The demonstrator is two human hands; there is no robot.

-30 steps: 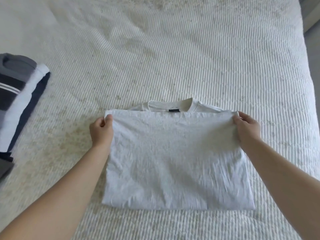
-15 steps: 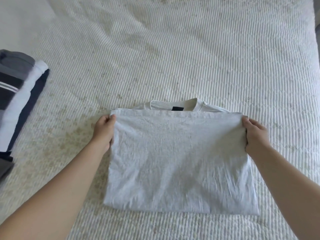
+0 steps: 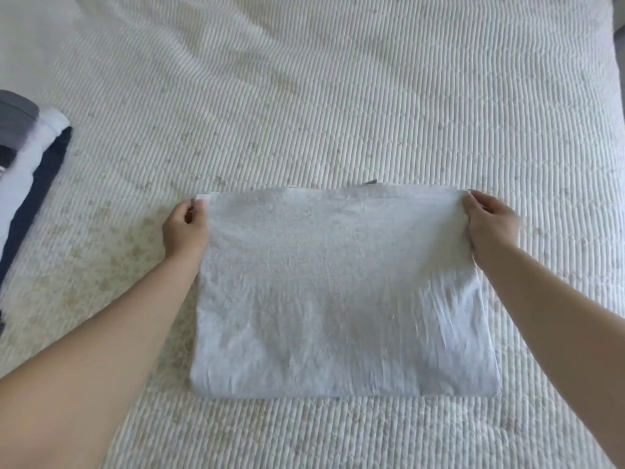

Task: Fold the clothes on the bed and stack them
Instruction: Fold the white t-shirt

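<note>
A white T-shirt [image 3: 341, 292] lies folded in half on the bed, its folded-over hem now covering nearly all of the collar, of which only a sliver peeks out at the far edge. My left hand [image 3: 184, 228] pinches the far left corner of the top layer. My right hand [image 3: 490, 225] pinches the far right corner. A stack of folded clothes [image 3: 30, 170], grey, white and dark blue, sits at the left edge of the view, well apart from both hands.
The white quilted bedspread [image 3: 338, 96] stretches far beyond the shirt. The bed's right edge [image 3: 617, 79] shows at the upper right.
Both hands have carried the top layer's edge further away from me, so it now covers the collar that showed before.
</note>
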